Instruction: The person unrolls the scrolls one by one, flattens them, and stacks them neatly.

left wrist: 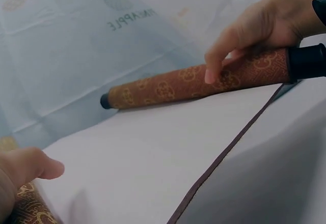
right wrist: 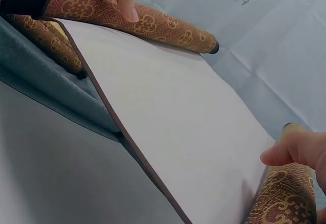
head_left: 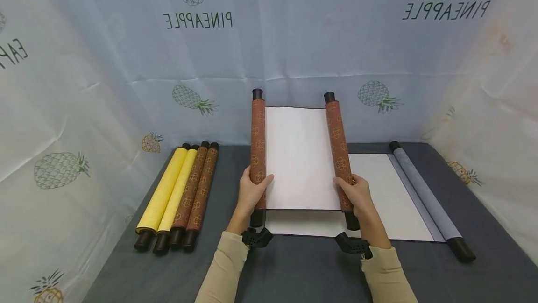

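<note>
Between my two hands hangs a partly unrolled scroll, its blank white sheet stretched from one red-brown, gold-patterned roll to the other. My left hand grips the left roll low down, the thumb over its inner side. The right roll, leaning a little outward, is held by my right hand in the same way. Black knobs cap both ends of each roll. Seen from the left wrist, the right hand curls over its roll from above. In the right wrist view the sheet sags slightly.
Under the held scroll lies another opened scroll with a blank sheet and a grey-blue roll at its right. Two yellow rolled scrolls and two red-brown ones lie side by side at left on the dark grey table. Pineapple-print curtains surround it.
</note>
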A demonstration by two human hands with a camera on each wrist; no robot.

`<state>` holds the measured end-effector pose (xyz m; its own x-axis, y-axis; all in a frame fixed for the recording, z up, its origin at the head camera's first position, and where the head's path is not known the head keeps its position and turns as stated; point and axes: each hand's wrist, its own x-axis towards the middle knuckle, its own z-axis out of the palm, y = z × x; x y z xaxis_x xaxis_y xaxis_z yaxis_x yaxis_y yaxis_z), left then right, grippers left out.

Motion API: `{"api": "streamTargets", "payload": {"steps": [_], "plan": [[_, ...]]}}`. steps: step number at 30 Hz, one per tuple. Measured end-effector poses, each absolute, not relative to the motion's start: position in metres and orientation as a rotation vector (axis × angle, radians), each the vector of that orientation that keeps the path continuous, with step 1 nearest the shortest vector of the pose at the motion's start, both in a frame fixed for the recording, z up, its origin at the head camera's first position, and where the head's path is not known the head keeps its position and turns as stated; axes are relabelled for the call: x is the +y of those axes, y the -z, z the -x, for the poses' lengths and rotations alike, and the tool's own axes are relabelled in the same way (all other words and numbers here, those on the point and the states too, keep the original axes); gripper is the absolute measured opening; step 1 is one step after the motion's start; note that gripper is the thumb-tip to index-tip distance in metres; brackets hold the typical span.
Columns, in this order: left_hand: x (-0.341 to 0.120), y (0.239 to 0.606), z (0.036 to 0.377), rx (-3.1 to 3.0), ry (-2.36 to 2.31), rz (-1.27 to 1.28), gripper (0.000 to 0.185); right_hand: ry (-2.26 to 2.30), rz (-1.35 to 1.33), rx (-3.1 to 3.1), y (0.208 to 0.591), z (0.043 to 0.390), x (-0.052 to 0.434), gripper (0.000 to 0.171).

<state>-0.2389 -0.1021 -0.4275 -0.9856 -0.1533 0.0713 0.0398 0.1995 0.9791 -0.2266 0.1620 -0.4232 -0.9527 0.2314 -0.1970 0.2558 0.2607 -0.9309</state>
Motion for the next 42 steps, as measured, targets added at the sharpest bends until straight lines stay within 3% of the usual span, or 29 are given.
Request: {"api": "streamTargets", "payload": {"steps": [11,25,42], "plan": [[-0.106,0.426,0.238,-2.315,1.85,-0.086,0.076,1.812,-0.474,2.502,0.424,0.226,0.165,0.07],[-0.113,0.427,0.24,-2.295,1.867,-0.088,0.067,1.786,-0.497,2.509,0.424,0.227,0.171,0.063],[-0.129,0.424,0.241,-2.425,1.85,-0.034,0.062,1.729,-0.34,2.57,0.417,0.221,0.19,0.068]]}}
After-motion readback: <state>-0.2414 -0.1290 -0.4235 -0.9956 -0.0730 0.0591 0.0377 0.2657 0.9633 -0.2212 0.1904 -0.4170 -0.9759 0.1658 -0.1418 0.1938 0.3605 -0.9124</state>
